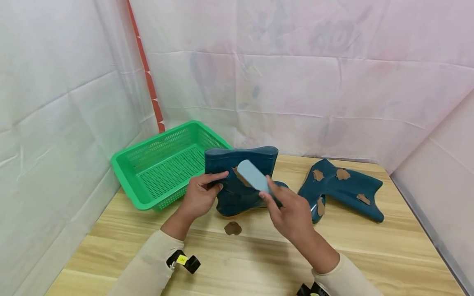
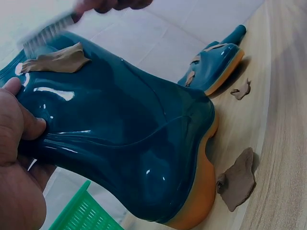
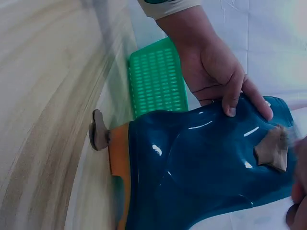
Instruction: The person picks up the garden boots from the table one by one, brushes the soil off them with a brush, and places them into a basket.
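A dark teal rubber boot (image 1: pixel 237 201) with an orange sole stands on the table. My left hand (image 1: pixel 200 197) grips its shaft from the left, with thumb and index finger on the near face. A brown, mud-like patch (image 2: pixel 60 60) clings to the shaft beside those fingers. My right hand (image 1: pixel 292 211) holds a light blue brush (image 1: pixel 253 176) by its handle. In the left wrist view the brush's pale bristles lie at the patch's upper edge, slightly blurred. One loose brown piece (image 1: pixel 232 228) lies on the table by the sole.
At the right, a second teal boot (image 1: pixel 348 191) lies on its side with several brown patches on it. A green perforated basket (image 1: pixel 148 201) stands at the back left. White sheeting (image 1: pixel 281 86) encloses the wooden table (image 1: pixel 222 271) at the back and sides.
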Demonstrator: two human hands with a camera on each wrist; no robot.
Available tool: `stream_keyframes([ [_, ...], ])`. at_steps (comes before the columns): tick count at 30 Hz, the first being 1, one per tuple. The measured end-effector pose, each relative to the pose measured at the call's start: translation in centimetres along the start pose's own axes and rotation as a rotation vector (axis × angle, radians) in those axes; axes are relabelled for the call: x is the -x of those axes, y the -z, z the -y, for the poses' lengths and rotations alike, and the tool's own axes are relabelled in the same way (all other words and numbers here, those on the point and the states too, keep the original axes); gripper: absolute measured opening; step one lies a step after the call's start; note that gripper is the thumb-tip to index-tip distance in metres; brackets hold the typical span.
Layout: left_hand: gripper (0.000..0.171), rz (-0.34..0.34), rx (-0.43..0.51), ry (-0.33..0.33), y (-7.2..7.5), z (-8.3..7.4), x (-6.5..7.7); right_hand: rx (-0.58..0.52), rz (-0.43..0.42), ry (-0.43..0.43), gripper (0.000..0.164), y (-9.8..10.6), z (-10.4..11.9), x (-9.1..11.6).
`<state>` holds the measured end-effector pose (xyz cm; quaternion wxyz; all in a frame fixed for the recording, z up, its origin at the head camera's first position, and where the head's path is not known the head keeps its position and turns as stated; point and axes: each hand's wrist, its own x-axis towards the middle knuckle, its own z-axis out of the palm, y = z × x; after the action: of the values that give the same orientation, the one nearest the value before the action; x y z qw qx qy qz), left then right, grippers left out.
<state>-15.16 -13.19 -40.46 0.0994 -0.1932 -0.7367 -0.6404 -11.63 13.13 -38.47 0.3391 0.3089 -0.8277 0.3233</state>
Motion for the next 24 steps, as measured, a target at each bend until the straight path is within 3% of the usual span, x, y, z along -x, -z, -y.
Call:
stream_keyframes([
  [6,0.038,0.005,-0.013,0.024,0.0,0.0,0.1,0.074,0.195,-0.035,0.047,-0.6,0.1,1.3],
  [8,0.038,0.003,-0.018,0.013,0.0,0.1,0.0,0.06,0.169,-0.016,0.043,-0.5,0.1,1.4],
  [13,0.036,-0.006,-0.011,-0.023,0.2,0.2,0.0,0.018,0.007,0.015,0.052,-0.2,0.1,0.2],
  [20,0.037,0.006,-0.004,-0.009,0.0,0.2,0.0,0.062,0.157,-0.054,0.048,-0.8,0.0,1.7],
  [22,0.036,0.006,-0.004,-0.011,0.0,0.1,0.0,0.037,0.125,-0.032,0.045,-0.7,0.0,1.8],
  [24,0.036,0.002,-0.003,-0.018,0.0,0.1,0.0,0.0,0.042,0.005,0.047,-0.5,0.0,1.3],
])
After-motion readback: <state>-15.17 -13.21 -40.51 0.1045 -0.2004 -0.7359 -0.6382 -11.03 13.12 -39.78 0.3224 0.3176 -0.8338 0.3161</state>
